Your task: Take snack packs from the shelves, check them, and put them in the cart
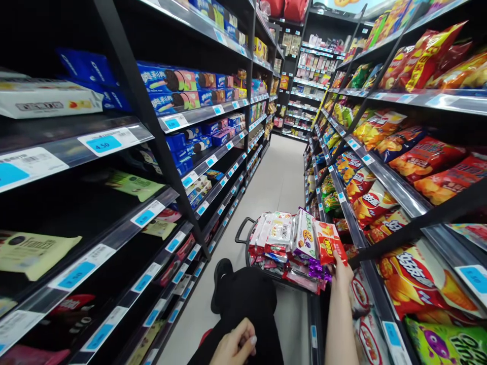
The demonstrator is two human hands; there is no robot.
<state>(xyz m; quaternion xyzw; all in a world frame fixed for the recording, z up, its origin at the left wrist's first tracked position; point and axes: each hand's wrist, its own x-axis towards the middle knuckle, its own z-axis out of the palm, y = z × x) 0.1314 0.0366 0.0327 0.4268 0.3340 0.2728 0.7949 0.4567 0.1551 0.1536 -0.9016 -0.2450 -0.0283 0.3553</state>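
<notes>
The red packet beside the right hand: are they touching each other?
Touching. In the head view, the right hand grips the lower edge of the red packet, with no gap visible.

I make out a red-orange packet beside a box in white and purple, printed with round golden cookies. The other packets in the pile run white, silver and red — with a shiny purple wrapper below — and the basket handle is black. To my left, blue cartons carry pink panels and dark cookies; to my right, a bright green bag shows a purple cartoon figure. My trousers are plain black, the floor pale grey.
</notes>
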